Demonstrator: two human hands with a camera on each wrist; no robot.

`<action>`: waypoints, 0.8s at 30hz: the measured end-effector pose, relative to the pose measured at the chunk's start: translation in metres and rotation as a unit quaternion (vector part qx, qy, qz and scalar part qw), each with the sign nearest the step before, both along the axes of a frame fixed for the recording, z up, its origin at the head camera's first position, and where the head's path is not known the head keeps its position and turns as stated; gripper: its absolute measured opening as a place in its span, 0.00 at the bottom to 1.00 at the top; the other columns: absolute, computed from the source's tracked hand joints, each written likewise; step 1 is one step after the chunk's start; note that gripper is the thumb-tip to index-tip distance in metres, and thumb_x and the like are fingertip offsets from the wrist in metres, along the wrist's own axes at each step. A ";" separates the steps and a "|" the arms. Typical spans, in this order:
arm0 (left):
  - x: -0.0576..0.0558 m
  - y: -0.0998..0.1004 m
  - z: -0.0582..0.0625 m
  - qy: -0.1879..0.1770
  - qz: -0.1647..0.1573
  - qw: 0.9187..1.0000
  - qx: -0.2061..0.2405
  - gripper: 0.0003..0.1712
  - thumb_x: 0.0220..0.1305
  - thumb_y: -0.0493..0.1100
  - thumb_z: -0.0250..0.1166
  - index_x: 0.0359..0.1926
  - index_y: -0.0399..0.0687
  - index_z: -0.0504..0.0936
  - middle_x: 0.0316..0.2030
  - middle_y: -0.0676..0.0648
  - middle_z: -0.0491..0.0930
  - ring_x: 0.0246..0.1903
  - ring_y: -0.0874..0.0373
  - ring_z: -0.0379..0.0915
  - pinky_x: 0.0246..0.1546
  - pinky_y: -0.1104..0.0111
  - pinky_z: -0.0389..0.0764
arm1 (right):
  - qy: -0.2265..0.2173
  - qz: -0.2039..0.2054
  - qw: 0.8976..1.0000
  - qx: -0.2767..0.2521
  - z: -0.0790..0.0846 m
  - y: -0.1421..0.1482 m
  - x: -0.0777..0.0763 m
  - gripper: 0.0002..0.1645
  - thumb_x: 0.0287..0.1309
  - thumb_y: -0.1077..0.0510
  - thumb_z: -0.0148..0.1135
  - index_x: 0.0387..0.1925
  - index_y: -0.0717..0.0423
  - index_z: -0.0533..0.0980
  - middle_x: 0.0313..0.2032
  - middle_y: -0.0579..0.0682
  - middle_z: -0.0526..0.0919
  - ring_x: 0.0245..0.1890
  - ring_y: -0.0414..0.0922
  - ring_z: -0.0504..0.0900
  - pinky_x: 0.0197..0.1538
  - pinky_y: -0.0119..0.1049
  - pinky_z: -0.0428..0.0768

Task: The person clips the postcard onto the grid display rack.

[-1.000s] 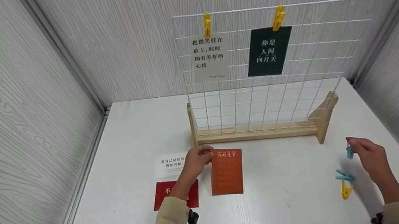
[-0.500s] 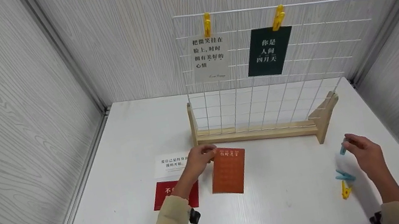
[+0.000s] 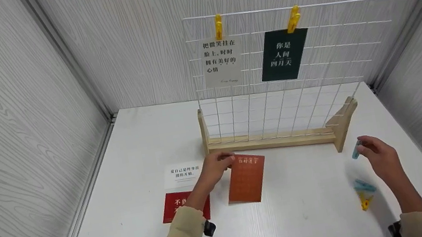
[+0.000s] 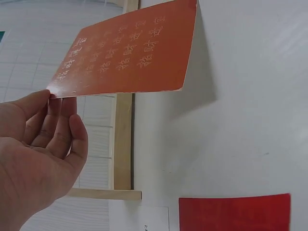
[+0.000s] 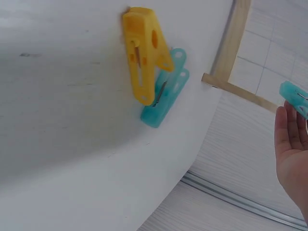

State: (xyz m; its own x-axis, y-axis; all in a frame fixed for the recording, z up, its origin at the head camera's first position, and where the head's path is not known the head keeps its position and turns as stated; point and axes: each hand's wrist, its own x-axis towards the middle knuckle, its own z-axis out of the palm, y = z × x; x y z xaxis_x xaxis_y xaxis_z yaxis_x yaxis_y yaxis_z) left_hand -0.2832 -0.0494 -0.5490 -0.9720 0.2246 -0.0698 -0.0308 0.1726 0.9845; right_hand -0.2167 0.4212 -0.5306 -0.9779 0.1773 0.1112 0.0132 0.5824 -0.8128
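My left hand (image 3: 214,168) pinches an orange card (image 3: 247,179) by its upper left corner, in front of the grid rack. The left wrist view shows thumb and fingertips on one corner of the orange card (image 4: 130,53), which is raised off the table. Over at the right, my right hand (image 3: 380,154) holds a blue clothespin (image 3: 356,150) between thumb and fingers. That clothespin (image 5: 294,97) is partly cut off in the right wrist view. Below the hand, another blue clothespin (image 3: 363,185) and a yellow clothespin (image 3: 364,201) lie on the table, close together.
A white wire grid (image 3: 276,99) stands on a wooden base (image 3: 270,142). Yellow clothespins hold a light card (image 3: 222,63) and a dark green card (image 3: 284,54) on it. A white card (image 3: 179,175) and a red card (image 3: 172,208) lie beneath the left arm.
My left hand has shifted slightly right with the orange card, which tilts more. My right hand has moved left and a little toward the rack with the blue clothespin.
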 end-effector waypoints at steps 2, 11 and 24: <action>0.000 0.002 0.002 0.005 -0.004 1.000 0.000 0.10 0.71 0.42 0.62 0.48 0.46 0.84 0.40 0.46 0.83 0.40 0.54 0.80 0.55 0.44 0.78 | -0.003 0.006 1.000 0.012 0.005 -0.006 -0.001 0.32 0.74 0.47 0.55 0.70 0.61 0.68 0.55 0.55 0.77 0.47 0.23 0.73 0.48 0.13 0.72; 0.000 0.011 0.012 0.027 -0.016 1.000 0.001 0.10 0.70 0.44 0.64 0.48 0.46 0.85 0.39 0.47 0.84 0.39 0.56 0.81 0.48 0.54 0.82 | 0.013 0.024 0.999 0.035 0.026 -0.031 -0.002 0.26 0.76 0.49 0.53 0.67 0.58 0.70 0.57 0.57 0.77 0.49 0.29 0.73 0.48 0.13 0.71; -0.004 0.030 0.031 0.062 -0.036 0.997 0.018 0.09 0.70 0.40 0.64 0.47 0.43 0.84 0.40 0.44 0.84 0.38 0.55 0.82 0.41 0.66 0.82 | 0.095 0.062 0.993 0.035 0.054 -0.052 -0.004 0.21 0.73 0.58 0.56 0.64 0.59 0.73 0.53 0.53 0.77 0.51 0.23 0.73 0.50 0.13 0.71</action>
